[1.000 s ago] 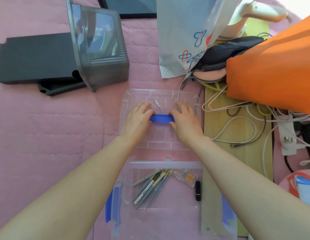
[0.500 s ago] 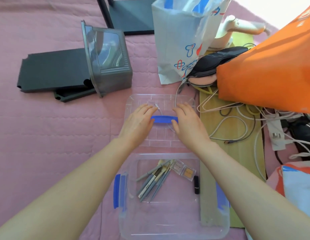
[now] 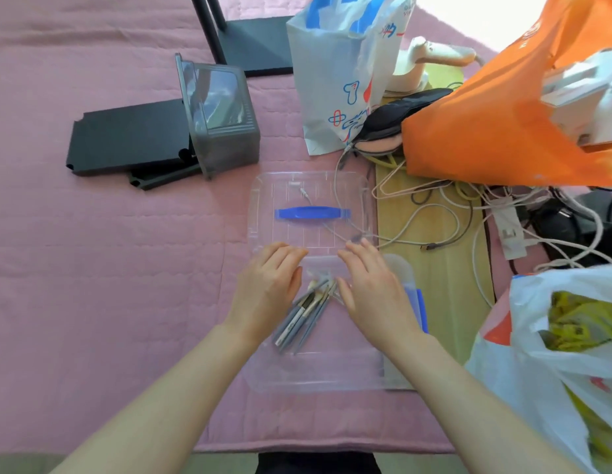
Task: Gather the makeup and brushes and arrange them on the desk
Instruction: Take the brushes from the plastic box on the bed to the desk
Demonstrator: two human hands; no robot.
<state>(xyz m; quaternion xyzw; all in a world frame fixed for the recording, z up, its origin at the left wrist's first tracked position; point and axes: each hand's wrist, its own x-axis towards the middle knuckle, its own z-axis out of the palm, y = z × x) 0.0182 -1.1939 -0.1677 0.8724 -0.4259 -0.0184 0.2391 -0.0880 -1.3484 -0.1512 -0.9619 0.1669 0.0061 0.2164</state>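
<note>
— Brushes (image 3: 306, 313): where?
— Bundled in the clear box (image 3: 315, 378), between both hands.
— Hands?
— Left hand (image 3: 268, 289) and right hand (image 3: 373, 292) spread flat, empty, palms down over the box.
— Lid (image 3: 311, 213)?
— Flat on the pink mat (image 3: 109, 268), just beyond the box.

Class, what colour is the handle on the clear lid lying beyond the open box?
Blue. The handle on the clear lid shows best in the head view.
</note>
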